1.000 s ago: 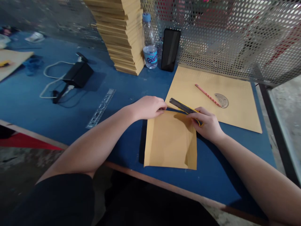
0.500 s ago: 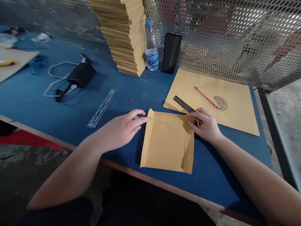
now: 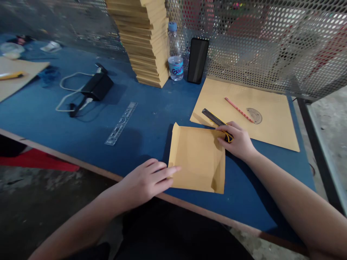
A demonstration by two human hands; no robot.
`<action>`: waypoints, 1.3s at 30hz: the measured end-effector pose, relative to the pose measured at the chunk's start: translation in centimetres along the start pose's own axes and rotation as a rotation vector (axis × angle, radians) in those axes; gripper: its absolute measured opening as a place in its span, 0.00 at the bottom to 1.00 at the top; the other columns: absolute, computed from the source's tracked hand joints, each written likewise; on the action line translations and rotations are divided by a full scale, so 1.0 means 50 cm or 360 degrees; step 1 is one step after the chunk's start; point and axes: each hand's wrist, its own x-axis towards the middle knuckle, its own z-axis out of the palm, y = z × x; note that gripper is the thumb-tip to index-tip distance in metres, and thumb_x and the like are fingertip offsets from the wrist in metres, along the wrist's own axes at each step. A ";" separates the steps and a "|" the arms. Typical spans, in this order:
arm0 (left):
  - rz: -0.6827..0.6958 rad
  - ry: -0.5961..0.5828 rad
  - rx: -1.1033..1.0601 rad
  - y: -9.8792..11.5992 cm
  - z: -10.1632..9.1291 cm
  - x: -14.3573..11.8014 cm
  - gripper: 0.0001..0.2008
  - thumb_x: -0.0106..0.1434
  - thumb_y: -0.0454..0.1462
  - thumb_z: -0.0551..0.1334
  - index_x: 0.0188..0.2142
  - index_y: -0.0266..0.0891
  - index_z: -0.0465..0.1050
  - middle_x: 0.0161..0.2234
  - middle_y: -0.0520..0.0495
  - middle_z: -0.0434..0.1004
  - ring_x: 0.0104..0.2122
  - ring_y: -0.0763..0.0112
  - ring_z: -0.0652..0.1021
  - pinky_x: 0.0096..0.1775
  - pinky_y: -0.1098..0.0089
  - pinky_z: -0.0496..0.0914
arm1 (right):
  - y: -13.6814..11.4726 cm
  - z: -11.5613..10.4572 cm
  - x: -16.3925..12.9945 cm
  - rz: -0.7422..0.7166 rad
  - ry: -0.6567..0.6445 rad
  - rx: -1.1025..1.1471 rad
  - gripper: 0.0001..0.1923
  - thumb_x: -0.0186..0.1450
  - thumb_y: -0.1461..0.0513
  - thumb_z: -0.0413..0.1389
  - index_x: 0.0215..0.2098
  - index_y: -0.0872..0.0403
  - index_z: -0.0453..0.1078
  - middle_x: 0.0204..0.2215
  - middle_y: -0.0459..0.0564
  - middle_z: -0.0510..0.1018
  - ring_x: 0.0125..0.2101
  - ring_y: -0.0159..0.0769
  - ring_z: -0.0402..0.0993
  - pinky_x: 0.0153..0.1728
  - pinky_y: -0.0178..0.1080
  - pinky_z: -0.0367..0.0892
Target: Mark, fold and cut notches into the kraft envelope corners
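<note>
A blue label on the water bottle (image 3: 176, 68) near the table's (image 3: 151, 130) far edge shows large dark letters beginning "Ga"; the rest is unclear, and any marks on the clear ruler (image 3: 121, 124) and the protractor (image 3: 255, 115) are too small to read. The folded brown paper (image 3: 195, 157) lies by the table's front edge, between the two hands, its left and right sides creased upward. The left hand (image 3: 151, 178) is at the paper's near left corner, forefinger stretched over it; whether it pinches the paper I cannot tell. The right hand (image 3: 235, 141) grasps a black and yellow cutter (image 3: 214, 118) at the paper's far right corner, the other end slanting toward the table's far edge. Beyond it, toward the table's far right corner, a flat brown sheet (image 3: 279, 119) carries a red pencil (image 3: 239, 110) and the protractor. A phone (image 3: 197, 61) stands beside the bottle, and a tall brown stack (image 3: 148, 54) is just left of it.
</note>
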 end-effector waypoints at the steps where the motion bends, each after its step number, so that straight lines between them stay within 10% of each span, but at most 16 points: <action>1: 0.0039 0.0027 0.0046 0.004 0.001 -0.001 0.11 0.71 0.27 0.61 0.37 0.42 0.79 0.57 0.44 0.83 0.42 0.63 0.80 0.45 0.60 0.75 | 0.000 0.000 -0.001 0.0002 -0.0007 -0.0002 0.14 0.65 0.63 0.62 0.50 0.50 0.79 0.42 0.53 0.79 0.37 0.41 0.78 0.40 0.46 0.78; 29: -0.0270 0.0375 -0.0095 0.014 0.046 -0.003 0.15 0.74 0.29 0.62 0.58 0.31 0.70 0.40 0.38 0.87 0.36 0.60 0.85 0.42 0.59 0.78 | 0.001 0.006 -0.003 -0.0014 -0.0060 0.0015 0.15 0.66 0.64 0.60 0.51 0.48 0.79 0.42 0.52 0.78 0.39 0.42 0.78 0.42 0.48 0.77; 39: -0.0425 0.0180 -0.0563 -0.015 0.047 0.009 0.10 0.78 0.36 0.60 0.57 0.37 0.72 0.41 0.45 0.86 0.39 0.63 0.85 0.44 0.63 0.77 | 0.000 0.004 -0.002 -0.0035 -0.0068 0.0007 0.15 0.67 0.65 0.60 0.51 0.49 0.78 0.42 0.53 0.78 0.39 0.43 0.78 0.41 0.48 0.78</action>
